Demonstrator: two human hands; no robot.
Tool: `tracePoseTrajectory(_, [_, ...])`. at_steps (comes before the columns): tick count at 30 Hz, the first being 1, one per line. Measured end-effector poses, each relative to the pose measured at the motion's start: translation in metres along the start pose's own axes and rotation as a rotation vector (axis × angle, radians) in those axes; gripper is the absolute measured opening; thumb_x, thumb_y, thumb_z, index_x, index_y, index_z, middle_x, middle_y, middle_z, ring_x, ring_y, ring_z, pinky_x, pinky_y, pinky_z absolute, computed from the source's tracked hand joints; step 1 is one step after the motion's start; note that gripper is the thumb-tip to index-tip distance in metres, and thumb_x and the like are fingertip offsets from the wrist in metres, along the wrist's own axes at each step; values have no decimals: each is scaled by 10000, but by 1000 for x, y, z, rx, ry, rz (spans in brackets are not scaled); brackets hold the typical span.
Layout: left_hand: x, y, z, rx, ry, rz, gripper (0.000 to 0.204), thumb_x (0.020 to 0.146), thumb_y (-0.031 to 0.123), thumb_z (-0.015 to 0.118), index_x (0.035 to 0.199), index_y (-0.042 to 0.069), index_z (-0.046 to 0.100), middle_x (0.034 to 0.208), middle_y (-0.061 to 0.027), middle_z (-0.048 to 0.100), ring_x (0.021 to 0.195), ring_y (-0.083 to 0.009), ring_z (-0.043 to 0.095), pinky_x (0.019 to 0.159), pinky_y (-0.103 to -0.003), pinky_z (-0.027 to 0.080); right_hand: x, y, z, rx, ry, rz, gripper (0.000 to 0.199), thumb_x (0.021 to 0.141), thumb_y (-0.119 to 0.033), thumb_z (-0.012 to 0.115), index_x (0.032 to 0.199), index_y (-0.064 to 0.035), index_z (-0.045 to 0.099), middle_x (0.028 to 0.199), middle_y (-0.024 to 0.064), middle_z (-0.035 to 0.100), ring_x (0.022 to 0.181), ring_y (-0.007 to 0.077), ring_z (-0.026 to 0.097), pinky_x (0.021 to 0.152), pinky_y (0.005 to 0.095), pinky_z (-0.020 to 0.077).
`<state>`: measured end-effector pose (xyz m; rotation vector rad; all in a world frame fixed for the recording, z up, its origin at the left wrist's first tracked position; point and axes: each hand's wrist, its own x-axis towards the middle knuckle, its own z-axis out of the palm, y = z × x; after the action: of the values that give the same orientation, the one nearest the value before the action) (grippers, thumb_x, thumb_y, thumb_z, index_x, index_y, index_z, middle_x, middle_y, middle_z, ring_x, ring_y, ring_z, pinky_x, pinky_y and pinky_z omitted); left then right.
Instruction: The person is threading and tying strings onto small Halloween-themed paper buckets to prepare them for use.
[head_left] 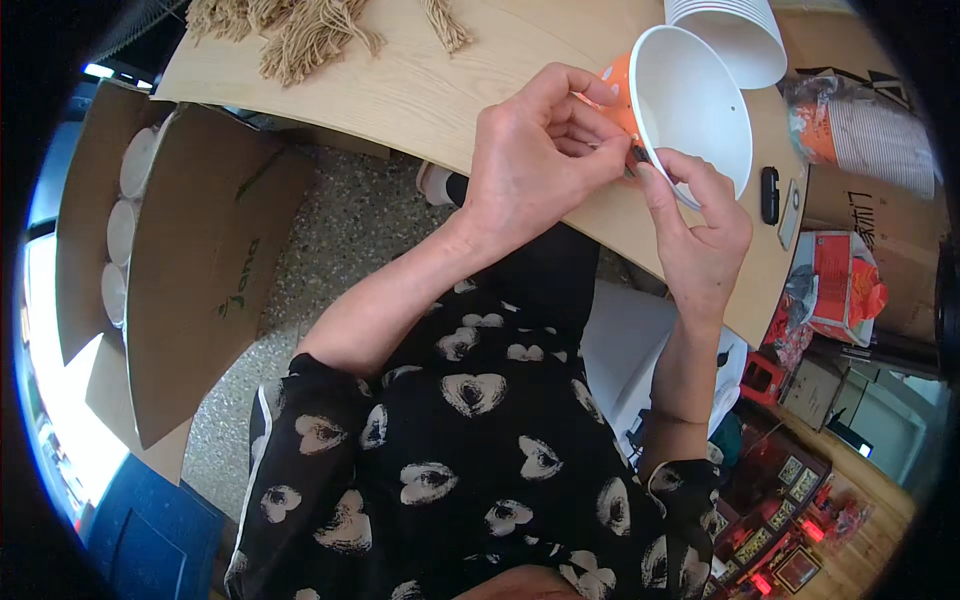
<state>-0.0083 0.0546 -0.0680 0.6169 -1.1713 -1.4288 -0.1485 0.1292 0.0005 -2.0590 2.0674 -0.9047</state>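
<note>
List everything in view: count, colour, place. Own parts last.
Orange cup: one, white-dotted, in hands
White cup stack: one, table's far right
Tan string bundles: several, table's far left
Table: one, pale wood, upper middle
Small case: one, black, table's right edge
Wrapped cup stack: one, pale with orange, right
Open box: one, brown cardboard, left
White cylinders: three visible, inside open box
Red-and-white carton: one, right
Lower-right clutter: uncountable, largely red
Shirt: one, black, lower middle
Left hand: one, at cup's side
Right hand: one, at cup's rim

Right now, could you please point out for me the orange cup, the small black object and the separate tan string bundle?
Orange cup (692,105): head view, on its white inner wall.
Small black object (769,196): head view, mid-body.
Tan string bundle (447,25): head view, middle strands.
</note>
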Motion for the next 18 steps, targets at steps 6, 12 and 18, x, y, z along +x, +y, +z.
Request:
tracePoseTrajectory(6, [3, 6, -2, 85, -84, -53, 298, 852, 2, 727, 1106, -38, 578, 887, -93, 716, 827, -108, 707, 761, -226, 590, 13, 4, -6, 230, -54, 145, 176, 948, -115, 641, 1080, -17, 704, 885, 87, 722, 788, 149, 629, 750, 278, 496])
tracePoseTrajectory(12, [6, 19, 0, 101, -113, -101, 283, 864, -4, 721, 1111, -43, 588, 901, -94, 717, 840, -104, 701, 767, -219, 582, 39, 14, -19, 297, -312, 125, 201, 966, -72, 586, 1122, 10, 683, 877, 78, 709, 800, 115, 643, 739, 267, 509])
tracePoseTrajectory(18, [8, 32, -5, 141, -120, -226, 283, 873, -23, 712, 1126, -54, 589, 919, -108, 713, 861, -126, 696, 798, -232, 575, 51, 21, -13, 441, -410, 145, 153, 915, -54, 642, 1049, -20, 708, 847, 31, 704, 746, 95, 613, 688, 263, 486])
